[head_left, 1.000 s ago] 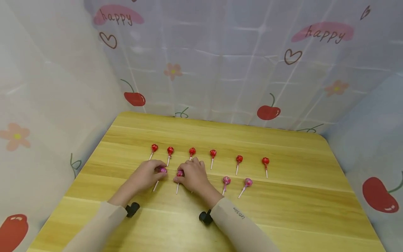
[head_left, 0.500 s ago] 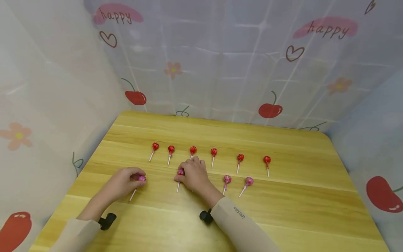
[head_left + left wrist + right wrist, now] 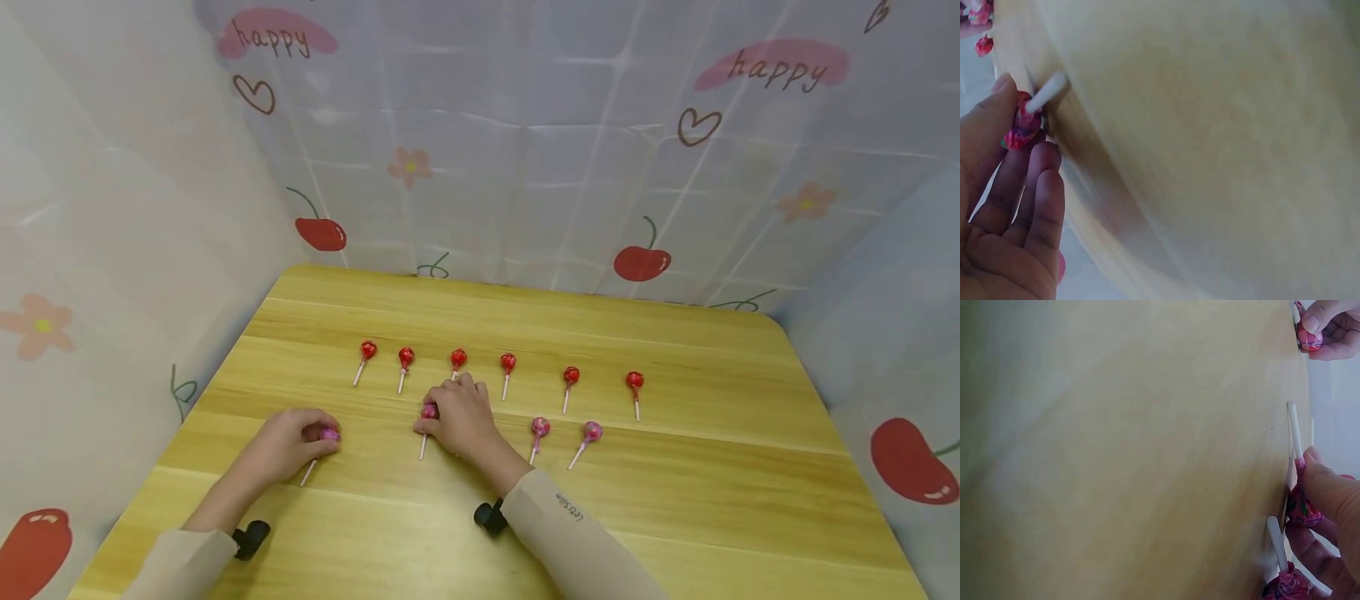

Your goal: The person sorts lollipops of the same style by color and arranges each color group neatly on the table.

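My left hand [image 3: 288,443] pinches the head of a pink-wrapped lollipop [image 3: 330,434] between thumb and fingers, at the left of the table. Its white stick slants toward me; in the left wrist view this lollipop [image 3: 1021,128] sits at the fingertips. Nearer the middle, my right hand [image 3: 463,418] holds another pink lollipop [image 3: 429,412] by its head, stick toward me. The right wrist view shows the thumb across that lollipop's wrapper [image 3: 1302,509]. One more pink lollipop [image 3: 1286,586] lies right beside the right fingers, hidden under the hand in the head view.
Several red lollipops lie in a row farther back, from the leftmost red lollipop [image 3: 368,350] to the rightmost red one [image 3: 635,381]. Right of my right hand lie two pink lollipops, one pink lollipop [image 3: 540,427] beside another [image 3: 592,432]. Printed curtains [image 3: 525,167] enclose the wooden table [image 3: 405,533].
My left hand has carried its pink lollipop leftward and toward me, away from the right hand. The right hand has stayed in place on its lollipop.
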Motion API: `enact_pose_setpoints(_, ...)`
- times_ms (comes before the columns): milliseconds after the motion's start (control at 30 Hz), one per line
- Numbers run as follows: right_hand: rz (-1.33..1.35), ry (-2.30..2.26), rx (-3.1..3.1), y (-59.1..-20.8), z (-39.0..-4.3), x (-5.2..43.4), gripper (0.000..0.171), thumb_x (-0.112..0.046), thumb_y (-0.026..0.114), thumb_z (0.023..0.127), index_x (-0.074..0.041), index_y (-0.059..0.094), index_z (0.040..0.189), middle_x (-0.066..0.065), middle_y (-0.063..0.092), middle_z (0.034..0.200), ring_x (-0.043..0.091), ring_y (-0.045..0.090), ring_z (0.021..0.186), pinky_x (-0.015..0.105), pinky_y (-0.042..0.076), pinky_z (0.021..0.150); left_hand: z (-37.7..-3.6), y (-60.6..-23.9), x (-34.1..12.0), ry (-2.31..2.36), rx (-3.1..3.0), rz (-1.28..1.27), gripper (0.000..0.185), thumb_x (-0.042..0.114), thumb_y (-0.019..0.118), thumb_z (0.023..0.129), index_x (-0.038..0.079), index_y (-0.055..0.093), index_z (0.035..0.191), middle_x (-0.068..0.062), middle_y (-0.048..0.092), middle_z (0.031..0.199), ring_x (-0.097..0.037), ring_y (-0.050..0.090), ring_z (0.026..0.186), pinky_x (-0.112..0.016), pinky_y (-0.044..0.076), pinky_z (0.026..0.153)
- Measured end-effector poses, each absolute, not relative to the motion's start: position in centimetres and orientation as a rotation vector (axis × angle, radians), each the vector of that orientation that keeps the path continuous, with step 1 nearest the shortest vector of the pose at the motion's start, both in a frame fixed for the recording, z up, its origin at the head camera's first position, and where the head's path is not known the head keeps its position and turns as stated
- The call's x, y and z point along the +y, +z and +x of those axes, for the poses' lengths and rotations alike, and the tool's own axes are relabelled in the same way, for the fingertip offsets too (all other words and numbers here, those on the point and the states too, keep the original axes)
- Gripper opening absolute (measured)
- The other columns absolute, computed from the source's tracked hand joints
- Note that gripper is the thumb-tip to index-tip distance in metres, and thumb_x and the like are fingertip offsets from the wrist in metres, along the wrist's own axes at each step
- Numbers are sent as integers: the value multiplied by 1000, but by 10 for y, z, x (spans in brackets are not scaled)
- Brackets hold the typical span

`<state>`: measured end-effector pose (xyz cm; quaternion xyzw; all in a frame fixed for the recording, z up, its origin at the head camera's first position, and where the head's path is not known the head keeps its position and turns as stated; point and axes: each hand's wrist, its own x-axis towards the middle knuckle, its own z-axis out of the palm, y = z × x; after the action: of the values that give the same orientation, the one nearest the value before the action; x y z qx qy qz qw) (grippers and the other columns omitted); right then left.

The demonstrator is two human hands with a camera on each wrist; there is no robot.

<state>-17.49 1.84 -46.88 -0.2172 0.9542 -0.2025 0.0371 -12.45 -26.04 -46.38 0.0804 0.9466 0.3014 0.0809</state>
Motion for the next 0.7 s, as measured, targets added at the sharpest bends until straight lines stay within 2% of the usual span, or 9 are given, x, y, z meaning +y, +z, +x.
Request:
enact_pose_setpoints(200, -695, -622, 2932, -468, -177, 18, 32, -50, 74, 84, -23, 72, 101, -8, 68, 100, 16, 43, 91, 33, 30, 81, -124, -463, -258, 889, 2835, 223, 17, 20, 78, 86, 12, 75, 100, 4, 70, 87, -8, 58, 76, -22, 49, 65)
enact_pose_setpoints(433, -586, -834, 2857, -457, -177, 5, 24, -48, 79, 81, -26, 71, 87, -14, 63, 81, 15, 42, 86, 33, 24, 76, -123, -465, -260, 902, 2840, 237, 14, 19, 78, 85, 13, 75, 98, 6, 69, 84, -8, 58, 74, -21, 48, 63)
enact_pose_setpoints(700, -772, -771, 2818, -452, -157, -28, 23, -48, 79, 81, -28, 70, 83, -18, 63, 79, 11, 42, 83, 29, 28, 75, -123, -464, -260, 877, 2865, 248, 17, 20, 79, 85, 12, 75, 100, 5, 70, 86, -7, 57, 73, -22, 47, 63)
